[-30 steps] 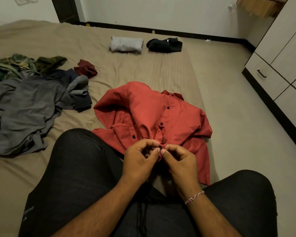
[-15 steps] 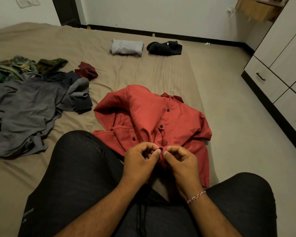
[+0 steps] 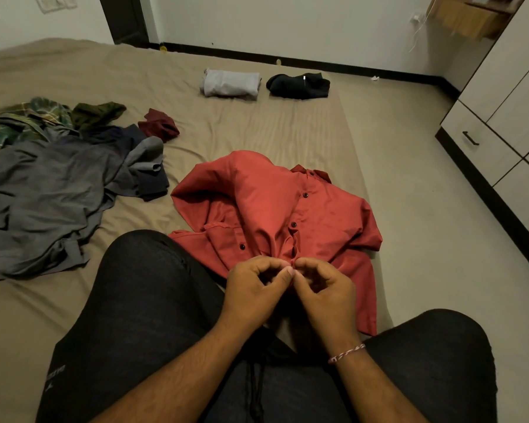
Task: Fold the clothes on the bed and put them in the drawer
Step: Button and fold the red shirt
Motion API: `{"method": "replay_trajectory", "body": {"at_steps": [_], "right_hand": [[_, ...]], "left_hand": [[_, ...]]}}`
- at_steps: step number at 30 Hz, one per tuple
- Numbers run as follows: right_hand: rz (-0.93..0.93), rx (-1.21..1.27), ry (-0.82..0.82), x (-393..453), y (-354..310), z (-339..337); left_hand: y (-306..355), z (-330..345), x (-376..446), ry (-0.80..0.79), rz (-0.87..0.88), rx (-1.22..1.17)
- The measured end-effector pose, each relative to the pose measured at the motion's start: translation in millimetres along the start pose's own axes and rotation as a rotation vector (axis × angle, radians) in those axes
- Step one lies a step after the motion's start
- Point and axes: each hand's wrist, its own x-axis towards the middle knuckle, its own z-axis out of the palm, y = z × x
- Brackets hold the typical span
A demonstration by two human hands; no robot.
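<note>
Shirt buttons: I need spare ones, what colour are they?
Dark, near black, on the red shirt; the head view shows them.

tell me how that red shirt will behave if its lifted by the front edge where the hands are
The red shirt looks floppy: it lies in soft folds and humps, so it would likely sag and drape from the left hand and right hand. It seems thin, so probably light. The unbuttoned lower part may swing open.

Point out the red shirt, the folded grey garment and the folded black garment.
red shirt [image 3: 266, 190], head view, on its back panel.
folded grey garment [image 3: 229, 83], head view, top face.
folded black garment [image 3: 298, 86], head view, top face.
</note>
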Motion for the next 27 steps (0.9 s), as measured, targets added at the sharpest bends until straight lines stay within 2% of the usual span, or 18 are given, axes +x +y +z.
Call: {"method": "replay_trajectory", "body": {"at_steps": [3,5,12,14,17,19,25,27], "right_hand": [[-0.145,-0.174,0.016,0,2,1],[-0.151,-0.203,0.002,-1,3,3],[0.324,0.378,-0.116,6,3,0],[0.304,0.361,-0.158,8,3,-2],[0.126,0.153,-0.222,8,2,-5],[0.052,0.104,-0.231,8,1,-7],[-0.024,-0.08,-0.174,10,8,-10],[-0.025,-0.139,-0.119,11,10,-11]], "left_hand": [[-4,1,2,-0.023,-0.057,-0.04],[-10,-1,5,-0.034,-0.097,-0.043],[-12,0,7,-0.118,-0.152,-0.121],[-12,1,8,-0.139,-0.171,-0.155],[-8,-1,9,-0.196,-0.201,-0.264],[-5,-4,10,-0.248,-0.149,-0.225],[2,-12,14,-0.324,0.092,0.088],[5,-18,16,-0.395,0.233,0.306]]}}
